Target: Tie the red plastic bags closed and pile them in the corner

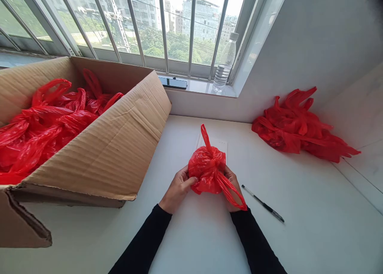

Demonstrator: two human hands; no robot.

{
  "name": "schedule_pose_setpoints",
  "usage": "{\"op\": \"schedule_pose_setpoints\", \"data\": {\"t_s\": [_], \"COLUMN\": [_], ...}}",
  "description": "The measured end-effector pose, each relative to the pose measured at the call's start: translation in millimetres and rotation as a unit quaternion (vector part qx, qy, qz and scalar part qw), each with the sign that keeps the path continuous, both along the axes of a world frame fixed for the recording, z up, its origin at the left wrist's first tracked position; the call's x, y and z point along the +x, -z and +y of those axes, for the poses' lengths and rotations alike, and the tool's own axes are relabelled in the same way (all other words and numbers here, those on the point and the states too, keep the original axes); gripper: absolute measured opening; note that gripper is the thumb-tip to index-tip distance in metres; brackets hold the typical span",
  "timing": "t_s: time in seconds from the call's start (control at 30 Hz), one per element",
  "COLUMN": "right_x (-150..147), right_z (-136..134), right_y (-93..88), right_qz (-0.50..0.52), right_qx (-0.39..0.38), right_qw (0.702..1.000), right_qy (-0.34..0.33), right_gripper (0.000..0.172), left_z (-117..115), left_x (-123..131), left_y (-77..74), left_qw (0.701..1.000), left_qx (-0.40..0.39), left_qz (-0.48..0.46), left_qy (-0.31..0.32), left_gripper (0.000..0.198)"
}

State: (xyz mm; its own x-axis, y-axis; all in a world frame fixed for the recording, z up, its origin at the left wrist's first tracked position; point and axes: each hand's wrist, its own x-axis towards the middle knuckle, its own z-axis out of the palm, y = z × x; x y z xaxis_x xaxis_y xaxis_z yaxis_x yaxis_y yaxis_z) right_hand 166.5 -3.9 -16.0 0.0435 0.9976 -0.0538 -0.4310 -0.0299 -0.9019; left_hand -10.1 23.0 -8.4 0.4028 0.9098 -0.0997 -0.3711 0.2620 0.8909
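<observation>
One rounded, shiny red plastic bag, gathered at the middle and trailing two loops: sitting between both hands, above or on a smooth white counter. Whether resting or raised: cannot tell.

One left hand, black-sleeved: gripping the left flank, thumb lying along the near face, fingers curling partly out of sight.

One right hand, black-sleeved: touching the right flank, passing partly behind the bag. How far open: cannot tell.

Governing relation: lying straight ahead of both wrists, touching both hands, neither nearer to the rounded body. Long axis, loops included: running aslant, from far left to near right. Upper loop: pointing away from the wrists. Lower loop: draping over the right hand and reaching its cuff, well clear of the left.

One flat, pale rectangular item: showing beyond the far edge of the bag.

One slim black-and-clear pen: lying aslant, just right of the right hand.

One open brown cardboard box, holding many red plastic bags: standing leftward, apart.

One crumpled red plastic heap: lying far right.
</observation>
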Motion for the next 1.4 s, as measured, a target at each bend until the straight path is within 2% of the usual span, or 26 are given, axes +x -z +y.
{"op": "schedule_pose_setpoints", "data": {"t_s": [0.1, 0.33, 0.43, 0.57, 0.73, 0.83, 1.03, 1.2, 1.3, 1.4], "right_x": [0, -9, -9, -8, -9, -10, -11, -9, -6, -5], "right_z": [0, -5, -5, -4, -4, -5, -9, -11, -13, -15], "right_y": [-1.8, -11.1, -10.6, -9.9, -9.5, -10.5, -17.8, -16.8, -10.2, -2.6], "right_qz": [0.006, -0.032, -0.036, -0.057, -0.062, -0.061, -0.093, -0.05, -0.039, -0.072], "right_qx": [-0.014, 0.015, 0.009, 0.034, 0.051, 0.063, 0.077, 0.028, 0.013, -0.002], "right_qw": [1.0, 0.999, 0.999, 0.997, 0.994, 0.993, 0.992, 0.998, 0.998, 0.995], "right_qy": [-0.004, -0.037, -0.034, -0.048, -0.075, -0.082, -0.019, 0.0, 0.036, 0.069], "right_gripper": [0.052, 0.044, 0.044, 0.053, 0.055, 0.056, 0.04, 0.018, 0.017, 0.022], "left_z": [0, 2, 1, -1, 1, 2, -4, -4, -7, -12], "left_x": [2, 1, 0, 1, 1, 0, 1, 3, 6, 6], "left_y": [2.4, 13.2, 8.3, 0.0, 6.2, 7.6, -2.2, 1.2, 5.3, 9.9], "left_qw": [1.0, 0.998, 0.999, 0.999, 0.998, 0.998, 0.998, 0.996, 0.995, 0.995], "left_qx": [-0.003, -0.014, -0.002, 0.02, 0.017, 0.021, 0.055, 0.083, 0.097, 0.094], "left_qz": [0.004, 0.023, 0.016, 0.01, 0.025, 0.02, 0.009, -0.008, -0.012, 0.004], "left_qy": [-0.023, -0.058, -0.048, -0.032, -0.059, -0.056, 0.002, 0.031, 0.036, 0.018], "left_gripper": [0.042, 0.036, 0.041, 0.059, 0.042, 0.041, 0.071, 0.064, 0.066, 0.072]}}
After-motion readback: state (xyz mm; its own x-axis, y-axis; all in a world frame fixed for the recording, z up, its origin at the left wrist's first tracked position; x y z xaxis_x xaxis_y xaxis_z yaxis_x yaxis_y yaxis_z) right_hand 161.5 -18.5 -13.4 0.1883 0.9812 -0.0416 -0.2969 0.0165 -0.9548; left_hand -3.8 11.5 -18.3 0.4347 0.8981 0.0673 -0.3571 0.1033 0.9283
